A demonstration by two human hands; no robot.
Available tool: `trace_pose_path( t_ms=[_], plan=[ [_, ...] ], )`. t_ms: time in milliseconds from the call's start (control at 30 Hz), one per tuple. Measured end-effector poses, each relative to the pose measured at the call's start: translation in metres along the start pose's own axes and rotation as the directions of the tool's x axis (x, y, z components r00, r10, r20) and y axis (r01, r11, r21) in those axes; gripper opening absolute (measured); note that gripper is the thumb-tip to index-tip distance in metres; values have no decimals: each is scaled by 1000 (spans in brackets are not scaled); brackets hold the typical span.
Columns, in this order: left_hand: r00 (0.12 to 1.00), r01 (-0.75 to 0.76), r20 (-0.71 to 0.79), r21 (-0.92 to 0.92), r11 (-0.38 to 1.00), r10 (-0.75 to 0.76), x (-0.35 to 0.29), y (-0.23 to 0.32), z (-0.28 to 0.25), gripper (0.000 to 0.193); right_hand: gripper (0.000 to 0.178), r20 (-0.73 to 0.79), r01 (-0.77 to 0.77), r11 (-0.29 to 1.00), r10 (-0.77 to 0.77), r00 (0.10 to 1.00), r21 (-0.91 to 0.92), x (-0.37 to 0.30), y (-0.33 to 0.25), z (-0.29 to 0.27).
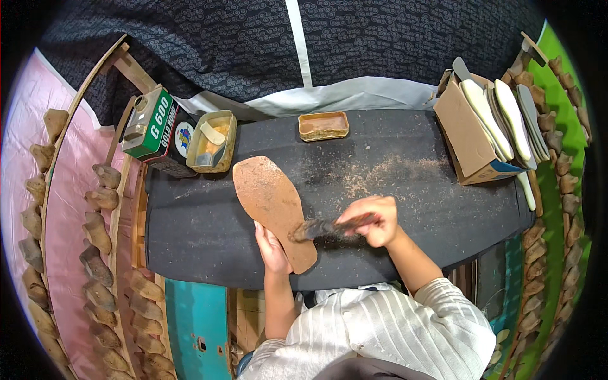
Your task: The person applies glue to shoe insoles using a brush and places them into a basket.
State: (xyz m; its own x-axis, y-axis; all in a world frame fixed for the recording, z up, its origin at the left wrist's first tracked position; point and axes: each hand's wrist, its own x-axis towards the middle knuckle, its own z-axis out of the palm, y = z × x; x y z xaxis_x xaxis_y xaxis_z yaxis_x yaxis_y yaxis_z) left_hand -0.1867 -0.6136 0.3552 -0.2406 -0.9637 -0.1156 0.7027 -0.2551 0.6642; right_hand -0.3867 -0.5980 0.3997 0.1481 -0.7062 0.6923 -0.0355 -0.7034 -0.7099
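Observation:
A brown shoe sole is tilted above the table, its wide end pointing up and away to the left. My left hand grips it from beneath near the narrow end, thumb along the left edge. My right hand is closed around a dark, blurred brush. The brush's bristles touch the sole's lower right part, close to the narrow end. A patchy sheen covers the sole's wide end. Beyond the sole sits a small rectangular brown dish with stained sides.
At the back left stand a green-and-black metal can and a yellowish tub with scraper-like pieces inside. A cardboard box of white and grey soles stands at right. Brown crumbs lie across the black tabletop. Racks of wooden shoe lasts flank both sides.

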Motion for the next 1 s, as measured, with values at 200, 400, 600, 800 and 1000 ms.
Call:
trace_pose_path(
  t_ms=[200, 400, 600, 800, 1000],
  plan=[
    [991, 32, 129, -38, 999, -26, 0, 1, -10, 70, 30, -480, -69, 994, 103, 871, 89, 29, 26, -19],
    [966, 76, 248, 8, 997, -76, -3, -1, -14, 70, 14, -504, -254, 964, 185, 844, -72, 54, 98, -46],
    [981, 34, 189, 45, 998, -42, -6, 5, -10, 63, 24, -431, -372, 903, 255, 866, -214, 48, 143, -44],
    [978, -29, 207, 49, 998, 18, -5, 9, -9, 62, 29, -429, -364, 878, 213, 878, -311, 47, 149, -42],
    [980, -37, 193, -8, 999, 38, 0, 8, -11, 63, 32, -470, -221, 931, 62, 880, -290, 46, 126, -39]
  ],
)
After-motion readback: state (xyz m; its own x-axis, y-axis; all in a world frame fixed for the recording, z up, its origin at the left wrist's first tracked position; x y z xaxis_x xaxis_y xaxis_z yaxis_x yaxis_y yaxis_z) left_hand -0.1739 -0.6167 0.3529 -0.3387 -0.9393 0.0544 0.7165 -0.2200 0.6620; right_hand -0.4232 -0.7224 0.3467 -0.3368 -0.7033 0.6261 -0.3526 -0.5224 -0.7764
